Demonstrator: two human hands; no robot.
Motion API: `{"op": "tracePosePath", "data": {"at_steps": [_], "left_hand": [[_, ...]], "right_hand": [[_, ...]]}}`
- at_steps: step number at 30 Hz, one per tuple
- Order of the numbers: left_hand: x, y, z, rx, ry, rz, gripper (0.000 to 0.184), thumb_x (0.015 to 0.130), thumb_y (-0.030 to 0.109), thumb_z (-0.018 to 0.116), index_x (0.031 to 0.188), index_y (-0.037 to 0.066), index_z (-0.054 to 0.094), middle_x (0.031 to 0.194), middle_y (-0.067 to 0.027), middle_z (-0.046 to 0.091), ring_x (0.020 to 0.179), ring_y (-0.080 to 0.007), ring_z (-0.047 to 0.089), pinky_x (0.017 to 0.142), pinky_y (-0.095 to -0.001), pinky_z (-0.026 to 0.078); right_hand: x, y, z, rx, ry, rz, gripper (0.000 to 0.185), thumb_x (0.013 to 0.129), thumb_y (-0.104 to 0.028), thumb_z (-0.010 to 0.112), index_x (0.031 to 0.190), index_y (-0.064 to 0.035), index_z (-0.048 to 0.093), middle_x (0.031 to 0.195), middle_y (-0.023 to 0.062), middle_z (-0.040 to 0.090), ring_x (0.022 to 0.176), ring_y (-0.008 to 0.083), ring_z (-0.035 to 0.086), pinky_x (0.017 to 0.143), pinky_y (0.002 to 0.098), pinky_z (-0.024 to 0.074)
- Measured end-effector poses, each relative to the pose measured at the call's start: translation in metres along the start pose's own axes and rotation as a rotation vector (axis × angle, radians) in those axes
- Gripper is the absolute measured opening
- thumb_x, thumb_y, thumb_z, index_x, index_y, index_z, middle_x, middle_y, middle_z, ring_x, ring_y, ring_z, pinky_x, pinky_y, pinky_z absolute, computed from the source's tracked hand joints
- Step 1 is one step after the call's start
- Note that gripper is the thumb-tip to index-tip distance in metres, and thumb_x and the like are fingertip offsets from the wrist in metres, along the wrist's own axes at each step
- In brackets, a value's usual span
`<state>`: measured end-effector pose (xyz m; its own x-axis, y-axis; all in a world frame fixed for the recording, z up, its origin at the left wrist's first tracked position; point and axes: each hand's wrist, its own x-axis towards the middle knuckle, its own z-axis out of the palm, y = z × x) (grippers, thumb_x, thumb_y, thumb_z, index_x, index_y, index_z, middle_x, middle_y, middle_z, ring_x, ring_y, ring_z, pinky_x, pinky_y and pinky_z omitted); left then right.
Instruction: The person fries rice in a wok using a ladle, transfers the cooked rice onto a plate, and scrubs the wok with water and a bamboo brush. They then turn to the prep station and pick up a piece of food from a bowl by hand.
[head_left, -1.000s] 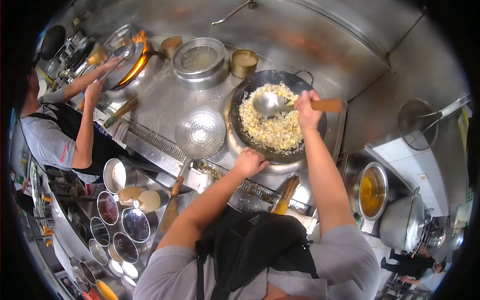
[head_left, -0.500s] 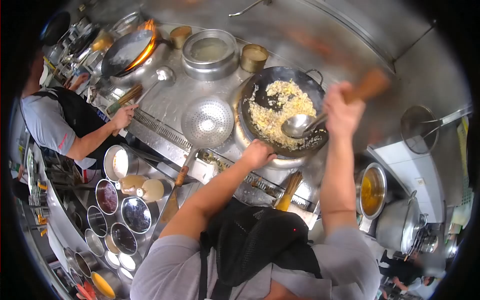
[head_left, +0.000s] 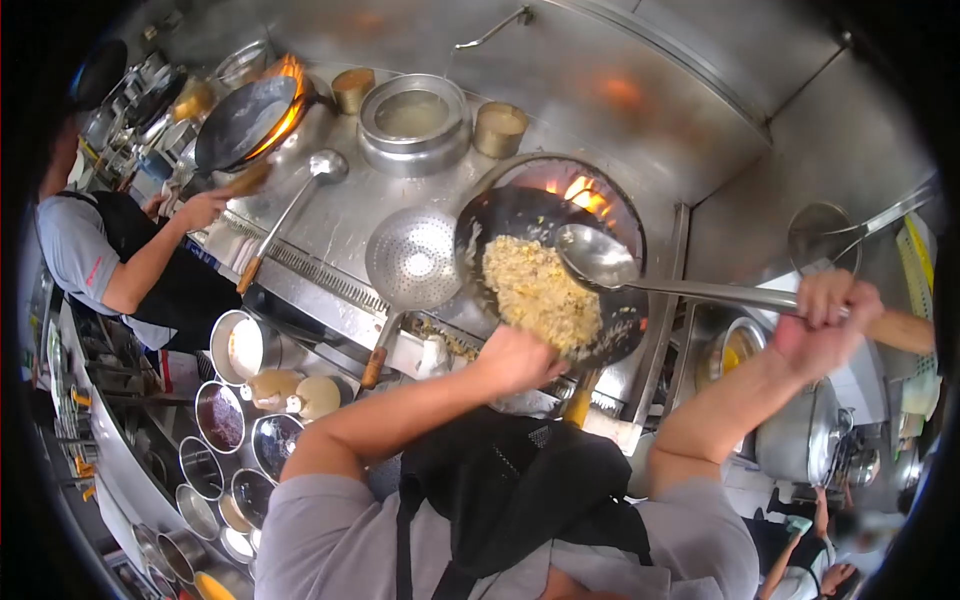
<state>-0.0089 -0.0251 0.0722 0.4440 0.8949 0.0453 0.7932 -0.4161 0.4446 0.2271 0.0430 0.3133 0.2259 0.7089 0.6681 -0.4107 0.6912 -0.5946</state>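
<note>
My left hand point(head_left: 520, 360) is closed on the near edge of the black wok point(head_left: 625, 345), where the handle or rim under it is hidden. The wok is tilted toward me, off the burner, and flames point(head_left: 585, 193) show behind its far edge. Fried rice point(head_left: 540, 295) with yellow bits lies in the wok. My right hand point(head_left: 825, 315) is wrapped round the long ladle point(head_left: 600, 258) near its wooden handle. The ladle's bowl is over the wok, at the far right side of the rice.
A perforated strainer point(head_left: 413, 258) lies left of the wok. Behind stand a steel pot point(head_left: 413, 145) and a brass-coloured can point(head_left: 499, 130). At the left, a co-worker point(head_left: 115, 255) stands by a flaming wok point(head_left: 245, 125). Sauce containers point(head_left: 222, 415) stand at the lower left.
The wok has come off the burner toward me and tilted, baring flames. My right hand has moved right and down with the ladle. The co-worker's hand has left the far ladle and holds a brush.
</note>
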Motion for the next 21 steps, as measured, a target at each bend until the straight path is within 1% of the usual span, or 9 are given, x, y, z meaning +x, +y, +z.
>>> {"op": "tracePosePath", "data": {"at_steps": [4,5,7,9,12,15,17,19,21], "left_hand": [[0.049,-0.061,0.082,-0.030,0.120,-0.057,0.028,0.087,0.039,0.060,0.079,0.014,0.071,0.076,-0.0104,0.068,0.072,-0.0317,0.066,0.070,-0.0454,0.051],[0.041,-0.066,0.099,-0.047,0.161,-0.042,0.027,0.087,0.038,0.060,0.080,0.014,0.071,0.081,-0.0112,0.069,0.077,-0.0317,0.066,0.077,-0.0458,0.050],[-0.002,-0.065,0.109,-0.070,0.225,0.058,0.035,0.090,0.040,0.055,0.086,0.008,0.069,0.081,-0.0132,0.069,0.079,-0.0319,0.066,0.083,-0.0448,0.047],[-0.050,-0.054,0.096,-0.005,-0.127,0.028,0.034,0.089,0.041,0.056,0.094,0.010,0.069,0.095,-0.0161,0.069,0.088,-0.0319,0.067,0.081,-0.0446,0.051],[-0.074,-0.028,0.055,0.004,0.011,0.161,0.034,0.088,0.043,0.058,0.089,0.011,0.070,0.092,-0.0160,0.069,0.086,-0.0317,0.067,0.072,-0.0439,0.053],[0.006,-0.022,0.013,-0.027,-0.023,0.009,0.026,0.085,0.038,0.061,0.084,0.013,0.069,0.077,-0.0131,0.068,0.073,-0.0323,0.066,0.067,-0.0482,0.051],[0.031,-0.046,0.045,-0.027,-0.010,-0.014,0.025,0.086,0.037,0.060,0.084,0.013,0.069,0.074,-0.0132,0.068,0.073,-0.0322,0.066,0.067,-0.0482,0.050],[0.033,-0.070,0.094,-0.032,0.226,0.009,0.027,0.088,0.037,0.058,0.080,0.014,0.069,0.076,-0.0133,0.068,0.074,-0.0326,0.065,0.073,-0.0456,0.050],[-0.004,-0.071,0.106,-0.003,0.026,-0.013,0.034,0.089,0.041,0.055,0.075,0.013,0.069,0.075,-0.0134,0.069,0.075,-0.0299,0.066,0.084,-0.0442,0.045]], "right_hand": [[-0.051,0.173,-0.002,-0.264,0.342,0.468,0.017,0.091,-0.004,0.057,0.082,-0.0090,0.044,0.059,-0.0016,0.043,0.042,0.0092,0.037,0.041,0.0248,0.0346],[-0.062,0.214,-0.026,-0.127,0.118,0.305,0.019,0.091,-0.004,0.060,0.083,-0.0074,0.042,0.059,-0.0010,0.043,0.042,0.0098,0.037,0.041,0.0255,0.0346],[-0.033,0.206,-0.024,-0.130,0.065,0.203,0.019,0.093,-0.005,0.059,0.082,-0.0075,0.043,0.058,-0.0012,0.041,0.043,0.0098,0.037,0.041,0.0275,0.0346],[-0.003,0.148,0.003,-0.157,0.097,0.115,0.018,0.093,-0.007,0.058,0.081,-0.0081,0.045,0.057,-0.0018,0.039,0.043,0.0092,0.035,0.041,0.0284,0.0330],[0.013,0.059,0.030,-0.109,0.002,0.080,0.016,0.094,-0.009,0.058,0.081,-0.0088,0.048,0.056,-0.0020,0.039,0.043,0.0086,0.034,0.039,0.0275,0.0304],[-0.002,0.070,0.015,-0.115,-0.019,0.163,0.015,0.093,-0.009,0.059,0.082,-0.0087,0.049,0.057,-0.0024,0.042,0.043,0.0082,0.036,0.038,0.0259,0.0297],[-0.033,0.156,0.025,-0.391,0.287,0.269,0.017,0.089,-0.005,0.062,0.084,-0.0110,0.048,0.058,-0.0044,0.040,0.044,0.0060,0.037,0.038,0.0221,0.0294],[-0.059,0.219,0.004,-0.224,0.169,0.316,0.020,0.090,-0.005,0.061,0.081,-0.0086,0.044,0.056,-0.0016,0.039,0.042,0.0098,0.037,0.039,0.0271,0.0330],[-0.021,0.199,0.006,-0.232,0.169,0.253,0.020,0.092,-0.007,0.061,0.081,-0.0082,0.044,0.056,-0.0013,0.039,0.042,0.0102,0.036,0.039,0.0281,0.0331]]}}
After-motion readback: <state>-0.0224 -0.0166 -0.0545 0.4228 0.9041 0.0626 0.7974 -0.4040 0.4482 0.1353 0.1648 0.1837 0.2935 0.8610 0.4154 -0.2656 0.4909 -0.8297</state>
